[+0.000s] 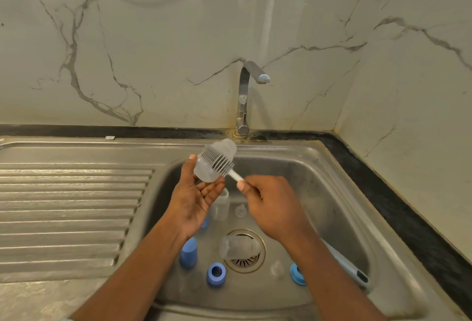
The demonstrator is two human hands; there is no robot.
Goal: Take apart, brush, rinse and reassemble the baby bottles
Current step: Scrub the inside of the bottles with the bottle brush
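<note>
Takedown looks done: blue collars (215, 273), nipples (240, 211), other bottles (237, 246) loose in sink (332, 147). Brushing now: left hand (194, 198) grips clear bottle (204, 171), right hand (268, 200) pinches bottle brush (218, 159). Rinse, reassembly pending.

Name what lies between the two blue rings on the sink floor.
In the head view, a small clear teat sits between the left ring and the right ring, by the drain.
</note>
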